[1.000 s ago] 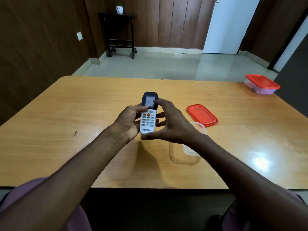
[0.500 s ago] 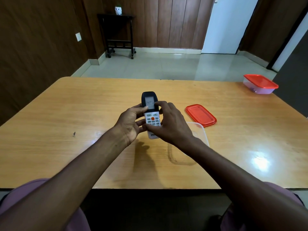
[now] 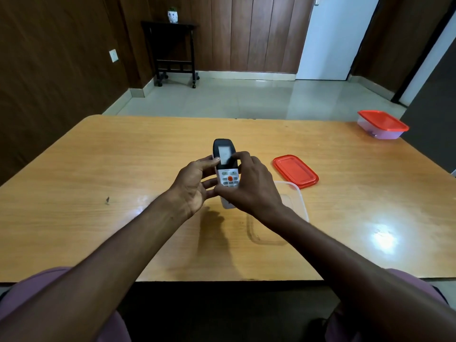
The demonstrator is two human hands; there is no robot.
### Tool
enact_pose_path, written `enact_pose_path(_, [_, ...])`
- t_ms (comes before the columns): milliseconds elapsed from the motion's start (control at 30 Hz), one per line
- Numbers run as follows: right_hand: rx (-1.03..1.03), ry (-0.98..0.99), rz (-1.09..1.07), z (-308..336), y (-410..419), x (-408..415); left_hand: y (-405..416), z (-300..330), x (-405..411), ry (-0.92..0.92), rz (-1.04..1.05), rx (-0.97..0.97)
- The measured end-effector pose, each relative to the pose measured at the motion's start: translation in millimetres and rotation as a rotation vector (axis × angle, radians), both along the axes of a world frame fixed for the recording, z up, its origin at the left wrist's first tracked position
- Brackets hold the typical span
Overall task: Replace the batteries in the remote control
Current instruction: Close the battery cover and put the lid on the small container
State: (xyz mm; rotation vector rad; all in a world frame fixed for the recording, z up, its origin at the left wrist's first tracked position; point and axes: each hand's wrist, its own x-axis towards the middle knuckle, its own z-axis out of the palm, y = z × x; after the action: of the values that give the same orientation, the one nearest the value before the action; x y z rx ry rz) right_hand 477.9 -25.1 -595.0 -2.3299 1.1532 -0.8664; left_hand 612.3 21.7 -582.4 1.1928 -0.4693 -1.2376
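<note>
A white remote control (image 3: 228, 174) with a black top, a small screen and an orange button is held face up above the wooden table (image 3: 98, 169). My left hand (image 3: 195, 186) grips its left side, thumb near the screen's edge. My right hand (image 3: 249, 186) wraps over its right side and lower half, one finger lying on the screen. The remote's lower end pokes out under my right hand. No batteries are visible.
A clear plastic container (image 3: 296, 201) stands right behind my right wrist, its red lid (image 3: 294, 170) lying flat just beyond it. A second lidded container (image 3: 381, 124) sits at the far right corner. A small dark speck (image 3: 107, 199) marks the table on the left.
My right hand has slid up the remote from its lower end and now covers the keypad's lower half. The remote sits slightly higher and stays face up.
</note>
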Motion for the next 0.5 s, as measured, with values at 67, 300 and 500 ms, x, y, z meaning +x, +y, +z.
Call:
enact_pose_path(67, [0.040, -0.028, -0.031, 1.7, -1.9, -0.1, -0.7, 1.4, 1.0, -0.049, -0.007, 0.020])
enact_pose_path(300, [0.100, -0.014, -0.229, 10.9, -46.0, 0.1, -5.9, -14.0, 6.9, -0.862, -0.033, 0.200])
enact_pose_path(500, [0.169, 0.191, -0.337, 3.2, -97.1, 3.4, -7.3, -19.7, 2.2, -1.372, -0.244, 0.285])
